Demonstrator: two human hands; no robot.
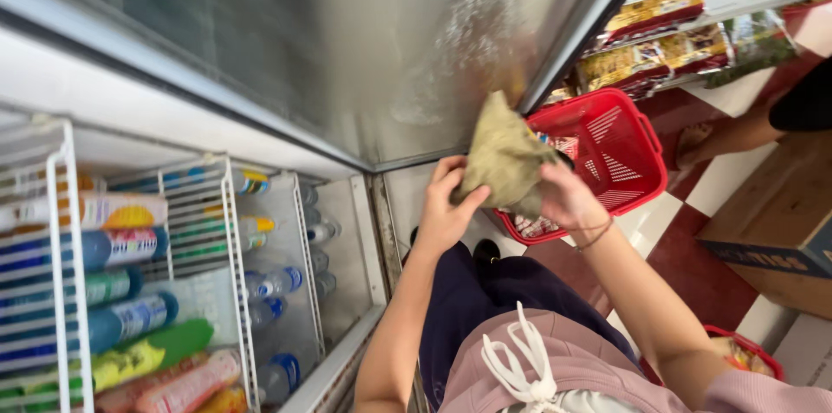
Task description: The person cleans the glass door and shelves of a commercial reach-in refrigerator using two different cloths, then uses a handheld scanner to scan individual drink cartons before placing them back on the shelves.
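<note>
Both hands grip an olive-drab cloth (504,157), apparently a crumpled bag, held just above a red basket (607,153). Left hand (444,209): fingers curled on the cloth's lower left edge. Right hand (568,198): fingers closed on its right side. Open fridge door (347,40) above; bottles (130,318) on wire shelves at left.

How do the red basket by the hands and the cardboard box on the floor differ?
The red basket is plastic with slotted, see-through walls; the cardboard box is brown with solid sides. The basket's open top shows packets inside, while the box's contents cannot be seen. The basket sits just behind both hands gripping a greenish cloth; the box sits apart. Both are containers.
</note>
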